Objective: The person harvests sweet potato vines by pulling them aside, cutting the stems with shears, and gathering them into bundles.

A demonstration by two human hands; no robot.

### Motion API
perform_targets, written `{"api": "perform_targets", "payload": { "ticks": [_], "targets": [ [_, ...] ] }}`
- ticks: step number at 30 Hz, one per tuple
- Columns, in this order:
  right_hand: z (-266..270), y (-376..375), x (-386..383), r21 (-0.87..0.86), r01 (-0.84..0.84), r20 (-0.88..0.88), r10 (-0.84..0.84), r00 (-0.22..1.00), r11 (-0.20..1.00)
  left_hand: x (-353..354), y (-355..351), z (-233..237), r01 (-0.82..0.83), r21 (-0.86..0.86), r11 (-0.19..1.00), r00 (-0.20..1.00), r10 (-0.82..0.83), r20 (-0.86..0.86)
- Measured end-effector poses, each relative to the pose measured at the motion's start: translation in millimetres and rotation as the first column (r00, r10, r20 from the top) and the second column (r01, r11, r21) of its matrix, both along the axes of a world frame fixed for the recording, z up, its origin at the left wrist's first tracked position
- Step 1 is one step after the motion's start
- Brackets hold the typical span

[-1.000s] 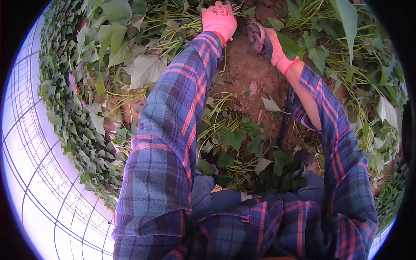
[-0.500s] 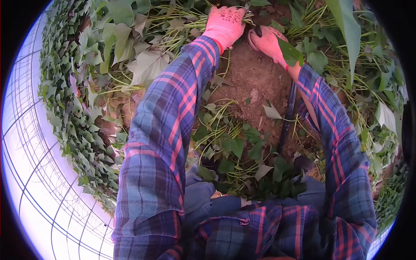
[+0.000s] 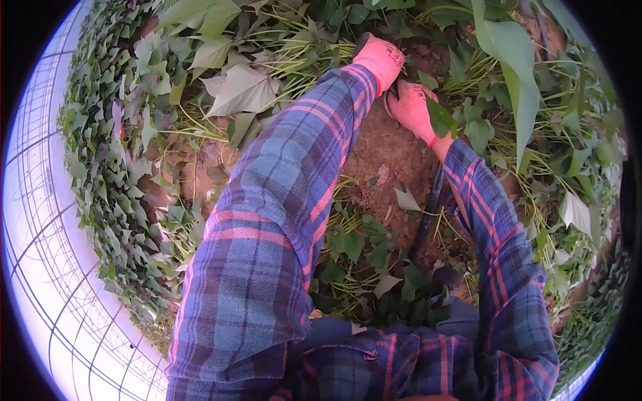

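My left hand, in a pink glove with a dark patch at the thumb side, is at the top middle, just above the soil. Its fingers curl under and away from me, so their grip is hidden. Beside it, slightly lower and to the right, is my right hand in a matching glove, closed, with a dark curved edge near its fingers that I cannot identify. Leafy vine stems spread to the left of my left hand. A green leaf overlaps the right glove. Bare brown soil lies below both hands.
A dark hose-like line runs along the soil towards me. Dense vines grow on the left, and more stems and leaves on the right. One large leaf hangs close at upper right. A pale wall with grid lines curves along the left.
My left hand has moved down and right, turning so its dark thumb side shows, away from the bunched stems. The right hand sits lower in view, and the whole view has shifted.
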State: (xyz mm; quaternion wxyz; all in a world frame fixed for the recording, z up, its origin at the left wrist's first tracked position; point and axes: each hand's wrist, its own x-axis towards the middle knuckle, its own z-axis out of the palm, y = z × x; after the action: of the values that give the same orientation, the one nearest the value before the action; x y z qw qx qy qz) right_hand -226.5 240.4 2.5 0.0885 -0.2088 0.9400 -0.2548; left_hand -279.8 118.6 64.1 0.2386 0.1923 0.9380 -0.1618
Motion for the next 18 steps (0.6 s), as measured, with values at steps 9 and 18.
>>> {"api": "perform_targets", "payload": {
  "ticks": [9,18],
  "targets": [
    [9,39,40,-0.016,0.05,0.2,-0.046,0.979,0.999,36,-32,26,-0.012,0.211,0.977,0.99,0.041,-0.133],
    [147,36,66,-0.596,0.033,-0.116,-0.127,0.985,0.802,139,-106,195,-0.17,0.944,0.283,0.939,0.338,0.068]
  ]
}}
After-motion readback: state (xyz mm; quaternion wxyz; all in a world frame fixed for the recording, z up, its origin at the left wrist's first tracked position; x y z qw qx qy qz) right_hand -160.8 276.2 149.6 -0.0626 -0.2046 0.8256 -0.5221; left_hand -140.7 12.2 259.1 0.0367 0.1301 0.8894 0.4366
